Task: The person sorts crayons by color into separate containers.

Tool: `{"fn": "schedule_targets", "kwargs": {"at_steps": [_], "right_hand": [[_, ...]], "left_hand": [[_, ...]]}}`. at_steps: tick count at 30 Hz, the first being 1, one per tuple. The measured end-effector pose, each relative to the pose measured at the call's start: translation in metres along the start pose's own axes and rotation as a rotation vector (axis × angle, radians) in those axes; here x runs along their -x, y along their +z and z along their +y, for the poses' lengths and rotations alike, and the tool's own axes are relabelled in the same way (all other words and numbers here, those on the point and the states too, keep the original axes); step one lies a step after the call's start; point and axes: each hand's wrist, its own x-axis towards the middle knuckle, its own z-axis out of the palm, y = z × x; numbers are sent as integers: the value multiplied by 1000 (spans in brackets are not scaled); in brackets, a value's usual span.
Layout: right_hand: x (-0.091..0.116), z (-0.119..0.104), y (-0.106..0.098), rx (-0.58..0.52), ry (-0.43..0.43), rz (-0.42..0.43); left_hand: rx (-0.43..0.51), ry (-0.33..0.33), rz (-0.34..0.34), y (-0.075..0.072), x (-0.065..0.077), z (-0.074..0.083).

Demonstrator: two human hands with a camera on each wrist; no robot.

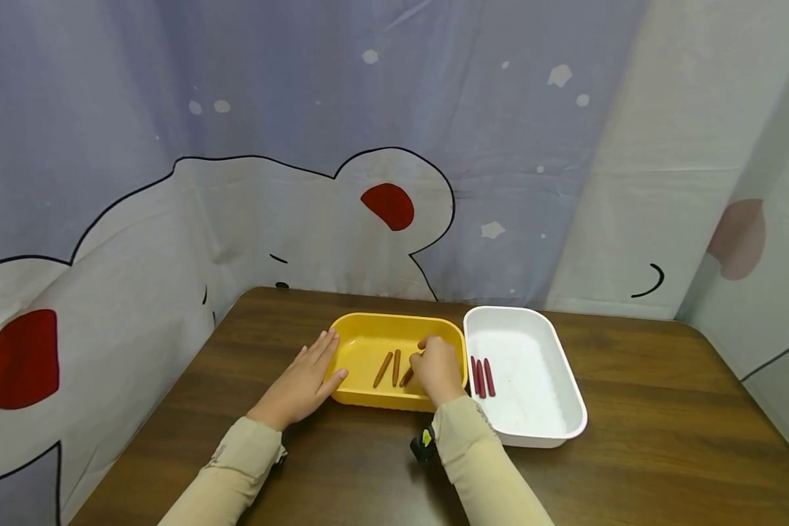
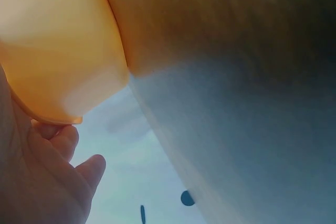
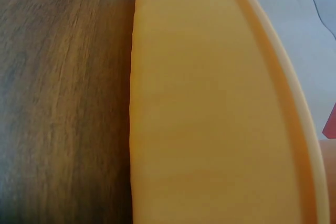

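Observation:
A yellow tray [image 1: 361, 398] holds several slim brown sticks [image 1: 397, 367] with tapered ends, crayon-like. My left hand [image 1: 305, 376] rests on the tray's left rim, its fingers straight and thumb spread; the left wrist view shows its fingertips at the yellow edge. Inside the tray's right half, my right hand [image 1: 439, 369] has its fingers curled down and pinches a brown stick [image 1: 406, 377], whose upper part it hides. In the right wrist view the tray's outer wall [image 3: 210, 103] covers most of the picture, with only a sliver of the hand at the right edge.
A white tray [image 1: 532, 394] stands against the yellow tray's right side. Dark red sticks [image 1: 481, 378] lie along its left wall. Both trays sit on a brown wooden table [image 1: 664, 409], with a patterned curtain [image 1: 513, 146] behind it.

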Motion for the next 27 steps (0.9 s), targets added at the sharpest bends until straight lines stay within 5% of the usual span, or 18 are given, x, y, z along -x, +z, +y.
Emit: {"fn": "schedule_targets", "kwargs": {"at_steps": [12,27], "right_hand": [[14,-8,-11,-100,-117,31],[32,1,-74,-109,-273,115]], "left_hand": [[-17,3,8,3,-4,-4],[60,-31,18,0,1,-10]]}}
